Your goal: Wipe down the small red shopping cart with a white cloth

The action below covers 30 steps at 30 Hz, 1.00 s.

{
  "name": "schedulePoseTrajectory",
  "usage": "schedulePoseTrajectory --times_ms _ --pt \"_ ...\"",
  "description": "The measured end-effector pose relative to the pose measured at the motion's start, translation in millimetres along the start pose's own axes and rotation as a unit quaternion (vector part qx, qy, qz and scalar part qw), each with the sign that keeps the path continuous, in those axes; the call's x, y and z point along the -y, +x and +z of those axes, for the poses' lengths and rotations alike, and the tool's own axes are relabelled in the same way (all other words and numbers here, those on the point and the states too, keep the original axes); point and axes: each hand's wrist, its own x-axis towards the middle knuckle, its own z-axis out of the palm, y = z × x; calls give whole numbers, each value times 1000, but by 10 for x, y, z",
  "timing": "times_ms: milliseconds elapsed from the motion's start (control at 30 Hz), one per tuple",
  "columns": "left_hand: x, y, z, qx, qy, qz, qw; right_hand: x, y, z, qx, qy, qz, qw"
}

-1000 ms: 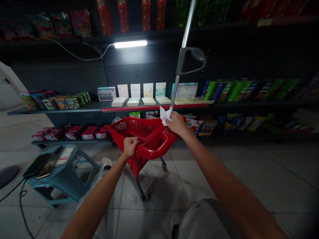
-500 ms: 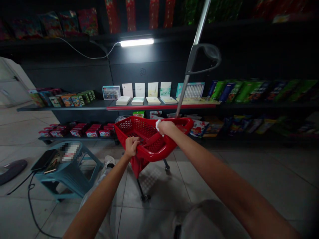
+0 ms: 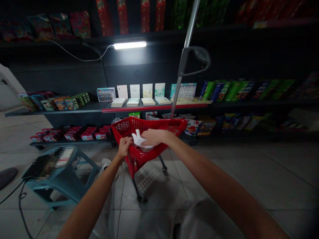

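A red plastic shopping cart (image 3: 143,156) stands on thin dark legs with casters, right in front of me. My left hand (image 3: 124,146) is closed around the near left part of its rim. Above the cart's near end, my right hand (image 3: 153,136) is closed on a white cloth (image 3: 139,139), which bunches out past the fingers. The cloth lies close to the handle area and my left hand; part of its lower edge is hidden behind the rim.
Behind the cart is a dark shelf with a red edge strip (image 3: 154,108), bearing books and boxes. A metal pole with a grey handle (image 3: 183,63) rises from the cart's far side. At left stands a blue stool (image 3: 67,179) with items and a cable. A lamp (image 3: 130,45) glows above.
My right hand has moved left and nearer along the cart, from the right part of the handle towards my left hand, and more white cloth shows. My left hand stays on the rim.
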Motion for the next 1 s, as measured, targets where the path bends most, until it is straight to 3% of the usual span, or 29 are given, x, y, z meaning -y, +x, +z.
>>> schedulePoseTrajectory --times_ms 33,100,133,300,433,500,567,667,767,867,1000 --pt "0 9 -3 -3 1 -6 1000 -184 -31 -36 -47 34 16 998" --pt "9 22 -6 -12 7 -10 1000 -568 -94 -112 -247 114 59 960" --pt "19 26 -6 -16 9 -9 1000 -750 -132 -150 -287 122 71 948" --pt "63 35 3 -22 5 6 1000 -1439 -458 -167 -374 136 120 910" --pt "50 25 13 -24 2 31 999 -1776 -730 266 -406 154 161 886" --pt "43 19 15 -27 5 42 999 -1862 -785 569 -494 198 211 820" --pt "46 19 14 -34 12 48 998 -1863 -779 833 -562 228 229 761" --pt "65 35 8 -44 23 52 997 -1706 -725 1054 -611 233 229 721" --pt "88 55 -13 -44 25 49 997 -1422 -731 1087 -620 208 203 729" --pt "103 66 -49 -39 27 46 998 -1106 -829 1054 -623 179 116 753" --pt "127 67 -82 -34 28 47 998 -741 -925 1032 -634 158 52 755"
